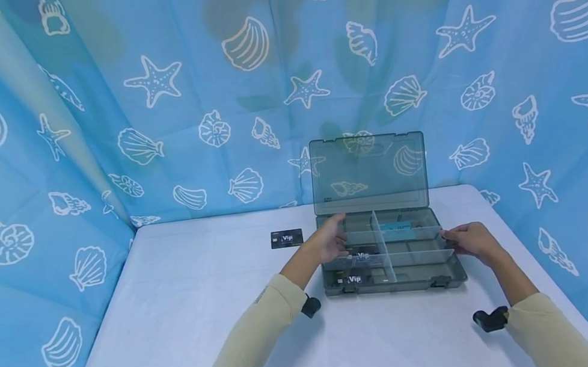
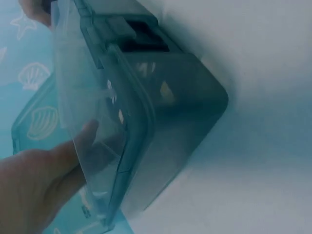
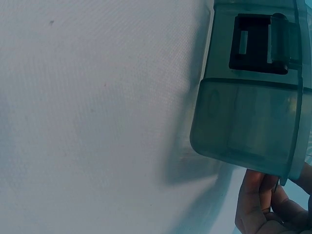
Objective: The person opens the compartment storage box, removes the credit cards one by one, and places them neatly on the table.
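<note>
A smoky clear plastic organizer box [image 1: 398, 286] stands on the table, its hinged lid [image 1: 369, 172] raised at the back. Clear dividers [image 1: 417, 257] split it into compartments. My left hand [image 1: 329, 241] reaches over the box's left side, thumb apart from the loosely bent fingers; some fingertips are hidden in the box. In the left wrist view its thumb [image 2: 87, 136] shows behind a clear divider. At the box's right wall, my right hand [image 1: 472, 240] grips the rim between thumb and fingers. Black "Vip" cards lie in two left compartments, including the front card [image 1: 355, 279].
Another black "Vip" card [image 1: 286, 239] lies on the white table [image 1: 203, 291] left of the box. A light-blue piece [image 1: 397, 231] sits in a rear right compartment. Two dark latches, one the right latch [image 1: 440, 281], are on the box's front. A blue shell-print curtain [image 1: 196, 85] hangs behind.
</note>
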A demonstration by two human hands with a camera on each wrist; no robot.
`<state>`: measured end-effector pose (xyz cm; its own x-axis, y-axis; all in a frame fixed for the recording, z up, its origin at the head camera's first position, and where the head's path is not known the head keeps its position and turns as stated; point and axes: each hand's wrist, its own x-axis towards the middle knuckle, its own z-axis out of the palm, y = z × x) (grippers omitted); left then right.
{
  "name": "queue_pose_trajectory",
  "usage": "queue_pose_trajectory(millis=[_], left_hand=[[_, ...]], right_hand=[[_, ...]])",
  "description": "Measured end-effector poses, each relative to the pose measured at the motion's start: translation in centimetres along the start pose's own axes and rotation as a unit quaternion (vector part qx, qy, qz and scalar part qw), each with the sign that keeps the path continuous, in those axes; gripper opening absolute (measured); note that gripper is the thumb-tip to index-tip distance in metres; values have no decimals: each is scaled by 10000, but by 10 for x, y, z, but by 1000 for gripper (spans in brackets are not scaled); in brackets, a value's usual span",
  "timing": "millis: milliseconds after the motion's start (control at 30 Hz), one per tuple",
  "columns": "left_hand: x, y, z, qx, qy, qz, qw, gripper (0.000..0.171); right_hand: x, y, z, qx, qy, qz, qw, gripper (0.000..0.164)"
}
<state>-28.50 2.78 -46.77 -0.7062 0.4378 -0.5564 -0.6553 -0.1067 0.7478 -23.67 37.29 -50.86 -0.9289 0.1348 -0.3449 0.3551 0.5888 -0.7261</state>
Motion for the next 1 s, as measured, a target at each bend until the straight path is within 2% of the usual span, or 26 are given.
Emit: queue_pose_trajectory(millis=[67, 233, 333, 400, 467, 567, 600, 667, 767, 833, 1000], left_hand=[[-1, -1, 0, -106, 93, 38, 9999, 79], [-2, -2, -3, 176, 268, 203, 9993, 64], [-3, -3, -5, 426, 358, 374, 9977, 58], [-2, -5, -6, 839, 346, 599, 9941, 52], [0, -10, -5, 1466, 316, 914, 9845, 46], [3, -18, -3, 2491, 402, 1419, 9572, 33], [4, -21, -2, 2694, 457, 1550, 9494, 28], [5, -25, 1, 2855, 561, 1748, 9406, 22], [6, -28, 4, 2730, 650, 1929, 9402, 19], [6, -29, 5, 2580, 673, 1943, 9440, 18], [9, -31, 5, 2582, 801, 1970, 9424, 14]], right_hand=[[0, 0, -1, -2, -1, 10, 10000, 56], [-1, 0, -2, 1, 22, 16, 10000, 55], [-1, -1, -2, 30, 24, 24, 10000, 56], [-2, -2, -1, 44, 27, 31, 10000, 56], [-1, -1, -1, 46, 36, 36, 10000, 56], [-1, 0, 0, 35, 61, 30, 10000, 56], [0, 0, 0, 32, 67, 28, 10000, 57], [0, 0, 1, 36, 74, 15, 10000, 57], [0, 1, 2, 38, 91, 7, 10000, 59], [0, 1, 2, 40, 88, 3, 10000, 59], [0, 2, 2, -34, 63, 11, 10000, 61]])
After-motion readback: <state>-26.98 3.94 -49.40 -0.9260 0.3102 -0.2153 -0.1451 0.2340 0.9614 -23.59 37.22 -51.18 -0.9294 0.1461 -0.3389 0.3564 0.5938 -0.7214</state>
